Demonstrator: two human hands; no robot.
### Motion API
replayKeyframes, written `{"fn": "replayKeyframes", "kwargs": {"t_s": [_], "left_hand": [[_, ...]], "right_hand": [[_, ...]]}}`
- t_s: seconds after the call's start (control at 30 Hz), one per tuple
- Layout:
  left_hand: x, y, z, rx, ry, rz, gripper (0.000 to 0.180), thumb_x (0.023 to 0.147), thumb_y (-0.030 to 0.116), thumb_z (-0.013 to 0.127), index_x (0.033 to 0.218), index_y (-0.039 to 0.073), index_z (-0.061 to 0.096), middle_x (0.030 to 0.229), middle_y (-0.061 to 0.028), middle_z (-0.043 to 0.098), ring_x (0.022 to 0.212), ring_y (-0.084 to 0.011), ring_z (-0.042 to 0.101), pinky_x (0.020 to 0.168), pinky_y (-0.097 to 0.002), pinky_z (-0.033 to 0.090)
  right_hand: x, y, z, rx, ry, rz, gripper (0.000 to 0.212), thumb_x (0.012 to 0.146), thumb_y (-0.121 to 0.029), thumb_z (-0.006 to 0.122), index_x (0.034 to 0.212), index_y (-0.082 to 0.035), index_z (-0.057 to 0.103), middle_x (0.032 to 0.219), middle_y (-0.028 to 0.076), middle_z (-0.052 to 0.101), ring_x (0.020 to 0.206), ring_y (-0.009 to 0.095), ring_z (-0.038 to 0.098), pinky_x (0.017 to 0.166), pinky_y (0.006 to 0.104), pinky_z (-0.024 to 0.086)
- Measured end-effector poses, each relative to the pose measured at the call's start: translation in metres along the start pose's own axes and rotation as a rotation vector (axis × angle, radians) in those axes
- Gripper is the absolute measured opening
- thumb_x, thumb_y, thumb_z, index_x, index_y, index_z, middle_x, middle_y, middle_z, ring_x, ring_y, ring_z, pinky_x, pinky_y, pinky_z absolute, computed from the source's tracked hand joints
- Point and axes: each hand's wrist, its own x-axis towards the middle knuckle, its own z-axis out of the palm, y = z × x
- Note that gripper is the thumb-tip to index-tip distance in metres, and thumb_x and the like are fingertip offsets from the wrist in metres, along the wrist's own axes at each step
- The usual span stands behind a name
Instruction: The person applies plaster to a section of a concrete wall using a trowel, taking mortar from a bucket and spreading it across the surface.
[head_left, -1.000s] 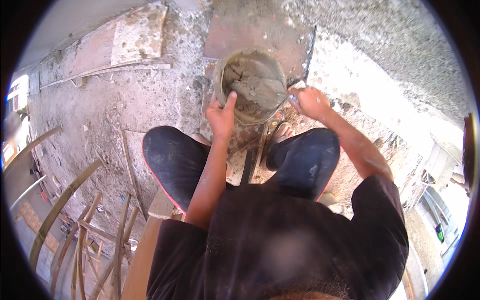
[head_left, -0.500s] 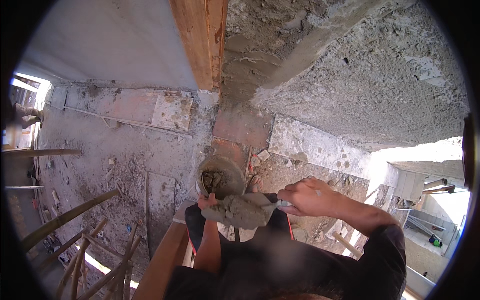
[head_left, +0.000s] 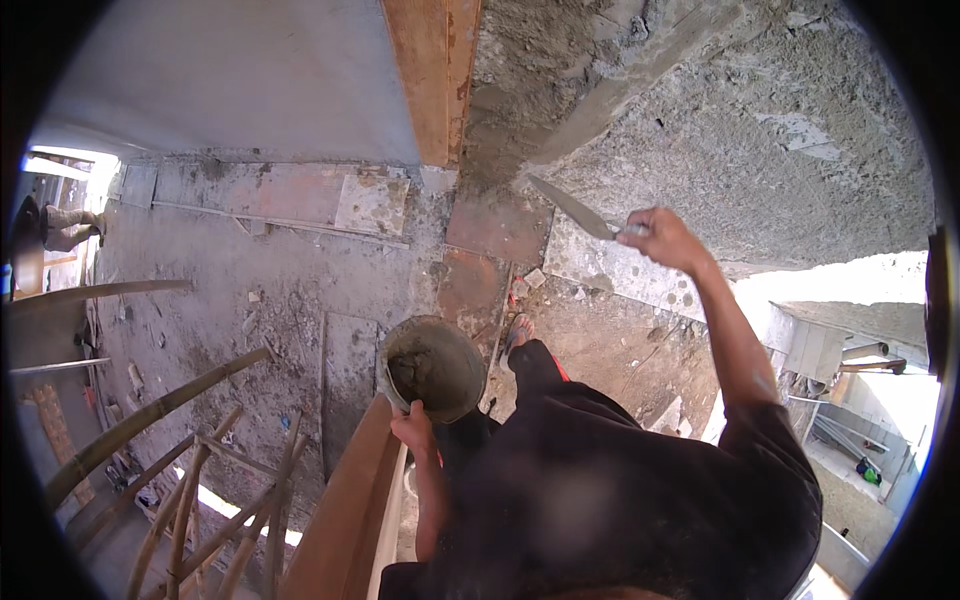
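Gripping one trowel (head_left: 572, 208) in the right hand (head_left: 665, 238), upper right of centre, blade against the rough plastered wall (head_left: 800, 130). Left hand (head_left: 412, 428) clasping the rim of one bucket (head_left: 432, 367), centre frame, seemingly part-filled with wet mortar (head_left: 410, 373).

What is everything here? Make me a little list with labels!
left hand: holds the rim of the bucket
bucket: round, grey, with a lump of wet mortar inside
right hand: raised, grip on a trowel
trowel: blade tip points at the rough grey wall
plank: orange-brown wood, upright beside the wall
floor: dusty, littered with rubble
poles: bamboo, at lower left
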Motion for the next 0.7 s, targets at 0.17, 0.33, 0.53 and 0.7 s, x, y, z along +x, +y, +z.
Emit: {"fn": "replayKeyframes", "kwargs": {"t_s": [0.17,0.33,0.53,0.7], "left_hand": [[-0.022,0.048,0.001,-0.068,-0.021,-0.220,0.039,0.081,0.003,0.062,0.118,-0.008,0.065,0.102,-0.0124,0.072,0.088,-0.0186,0.067,0.079,-0.0327,0.052],[-0.060,0.047,0.029,-0.336,0.178,-0.276,0.035,0.083,0.003,0.061,0.115,-0.009,0.065,0.101,-0.0118,0.070,0.085,-0.0193,0.067,0.071,-0.0329,0.056],[-0.106,0.078,0.062,-0.040,0.313,-0.213,0.032,0.081,0.013,0.065,0.103,-0.010,0.068,0.092,-0.0137,0.071,0.079,-0.0213,0.065,0.074,-0.0368,0.053],[-0.135,0.115,0.087,0.104,0.251,0.174,0.043,0.080,0.012,0.061,0.120,-0.005,0.065,0.116,-0.0184,0.068,0.104,-0.0299,0.064,0.096,-0.0379,0.047]], "right_hand": [[-0.019,0.062,0.088,0.005,0.201,-0.066,0.032,0.087,-0.027,0.070,0.102,0.002,0.067,0.092,0.025,0.069,0.092,0.042,0.067,0.080,0.0470,0.052],[0.071,0.060,0.076,-0.132,0.147,-0.068,0.043,0.089,-0.027,0.067,0.118,0.001,0.053,0.099,0.027,0.068,0.097,0.045,0.065,0.083,0.0513,0.052],[0.168,0.084,-0.025,-0.262,0.270,-0.144,0.039,0.091,-0.031,0.065,0.113,0.001,0.060,0.100,0.028,0.068,0.098,0.045,0.066,0.086,0.0538,0.051],[0.065,0.091,-0.067,-0.069,0.453,-0.159,0.037,0.093,-0.033,0.065,0.111,0.000,0.063,0.093,0.026,0.070,0.092,0.044,0.067,0.078,0.0507,0.051]]}}
